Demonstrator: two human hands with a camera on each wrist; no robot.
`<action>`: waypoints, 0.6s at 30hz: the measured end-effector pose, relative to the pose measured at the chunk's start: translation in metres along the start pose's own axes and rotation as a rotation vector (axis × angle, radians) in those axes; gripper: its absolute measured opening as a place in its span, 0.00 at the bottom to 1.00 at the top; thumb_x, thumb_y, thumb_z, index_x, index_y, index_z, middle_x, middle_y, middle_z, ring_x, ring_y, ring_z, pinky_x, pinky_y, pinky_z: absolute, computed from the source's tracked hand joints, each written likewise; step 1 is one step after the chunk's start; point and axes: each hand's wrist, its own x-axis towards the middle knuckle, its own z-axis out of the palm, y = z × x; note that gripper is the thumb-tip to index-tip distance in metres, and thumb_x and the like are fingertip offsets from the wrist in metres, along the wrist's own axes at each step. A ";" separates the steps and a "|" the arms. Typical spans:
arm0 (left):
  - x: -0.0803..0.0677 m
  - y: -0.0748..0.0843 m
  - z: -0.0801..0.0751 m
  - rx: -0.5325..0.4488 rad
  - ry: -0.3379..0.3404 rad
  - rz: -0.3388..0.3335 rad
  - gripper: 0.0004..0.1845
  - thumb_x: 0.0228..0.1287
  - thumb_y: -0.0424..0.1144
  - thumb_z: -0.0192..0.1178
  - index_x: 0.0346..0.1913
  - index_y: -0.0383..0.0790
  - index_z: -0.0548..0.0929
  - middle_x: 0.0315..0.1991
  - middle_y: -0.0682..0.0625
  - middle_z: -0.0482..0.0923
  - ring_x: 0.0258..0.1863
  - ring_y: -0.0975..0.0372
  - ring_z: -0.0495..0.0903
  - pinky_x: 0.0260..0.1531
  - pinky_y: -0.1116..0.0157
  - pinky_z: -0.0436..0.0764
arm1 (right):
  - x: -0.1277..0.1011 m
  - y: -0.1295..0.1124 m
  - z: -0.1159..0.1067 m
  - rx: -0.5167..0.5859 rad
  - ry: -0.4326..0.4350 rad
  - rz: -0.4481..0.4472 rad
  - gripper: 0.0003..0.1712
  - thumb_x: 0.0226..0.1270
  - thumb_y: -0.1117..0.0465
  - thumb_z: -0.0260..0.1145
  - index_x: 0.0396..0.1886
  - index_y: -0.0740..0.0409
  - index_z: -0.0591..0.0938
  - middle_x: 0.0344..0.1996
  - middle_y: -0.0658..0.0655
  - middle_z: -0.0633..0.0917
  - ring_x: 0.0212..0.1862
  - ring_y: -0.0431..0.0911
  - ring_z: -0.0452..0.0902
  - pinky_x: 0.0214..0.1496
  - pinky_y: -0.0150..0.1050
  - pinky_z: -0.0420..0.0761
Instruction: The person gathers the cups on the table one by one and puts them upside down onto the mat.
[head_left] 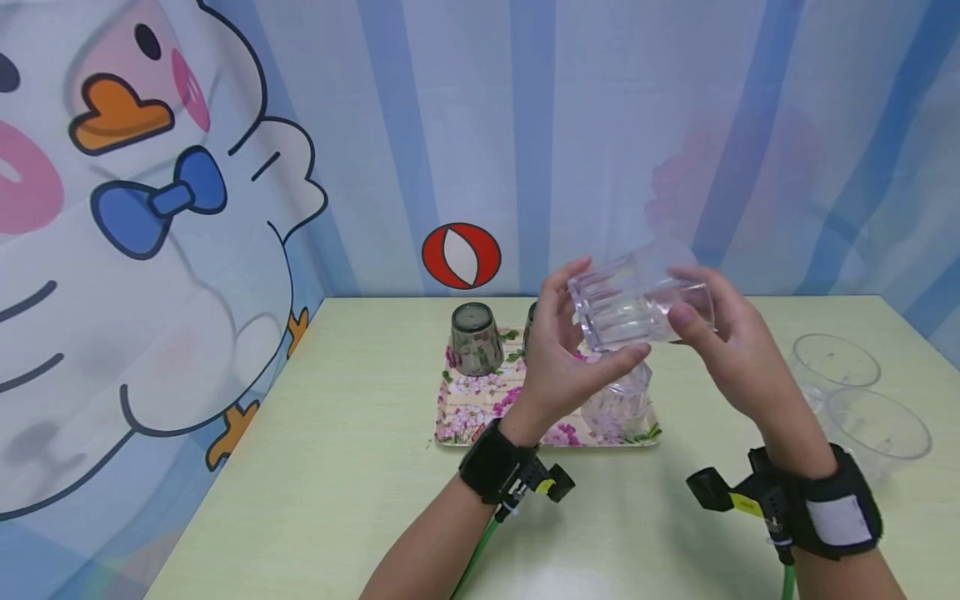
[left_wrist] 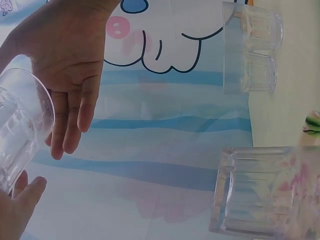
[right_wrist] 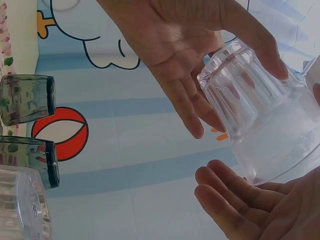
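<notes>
Head view shows a clear, ribbed tumbler (head_left: 626, 308) tilted sideways in mid-air, its base gripped between thumb and fingers of the left hand (head_left: 562, 354), its rim end held by the right hand (head_left: 738, 350). Beyond, a pink-flowered rectangular tray (head_left: 476, 408) bears a smoky-grey, upside-down glass (head_left: 476, 346); clear, wide-rimmed cups (head_left: 877, 429) stand at right.

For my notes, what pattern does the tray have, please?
The tray is pink floral; head view's clearest.
</notes>
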 end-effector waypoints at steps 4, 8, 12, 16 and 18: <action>0.001 0.001 0.000 0.005 0.005 0.008 0.52 0.51 0.57 0.68 0.71 0.36 0.53 0.64 0.30 0.60 0.61 0.49 0.71 0.56 0.61 0.82 | 0.001 0.001 0.001 0.034 -0.014 -0.016 0.26 0.76 0.57 0.48 0.70 0.58 0.63 0.58 0.70 0.76 0.51 0.25 0.76 0.46 0.18 0.79; 0.001 0.001 0.000 0.007 0.015 0.006 0.52 0.50 0.58 0.69 0.71 0.37 0.53 0.64 0.30 0.61 0.60 0.53 0.73 0.56 0.62 0.82 | 0.001 0.001 0.002 0.045 -0.018 -0.035 0.24 0.76 0.56 0.48 0.67 0.58 0.66 0.58 0.70 0.76 0.51 0.25 0.76 0.45 0.19 0.80; 0.001 0.001 -0.001 0.011 0.020 0.008 0.52 0.50 0.57 0.69 0.71 0.37 0.53 0.63 0.30 0.62 0.60 0.55 0.73 0.55 0.62 0.82 | 0.001 0.000 0.003 0.045 -0.024 -0.046 0.22 0.76 0.56 0.47 0.66 0.55 0.67 0.57 0.66 0.77 0.52 0.26 0.77 0.45 0.21 0.81; 0.001 0.001 -0.001 0.001 0.020 0.013 0.52 0.50 0.55 0.69 0.71 0.37 0.53 0.63 0.30 0.61 0.60 0.54 0.72 0.55 0.61 0.82 | 0.002 0.000 0.003 0.050 -0.033 -0.052 0.21 0.76 0.56 0.46 0.65 0.51 0.68 0.54 0.53 0.78 0.52 0.27 0.77 0.45 0.23 0.82; 0.001 0.001 -0.001 -0.006 0.019 0.017 0.52 0.50 0.54 0.69 0.71 0.37 0.52 0.63 0.30 0.61 0.60 0.53 0.72 0.56 0.61 0.82 | 0.002 0.001 0.002 0.058 -0.035 -0.054 0.20 0.76 0.55 0.47 0.65 0.49 0.68 0.52 0.46 0.79 0.52 0.28 0.78 0.45 0.23 0.83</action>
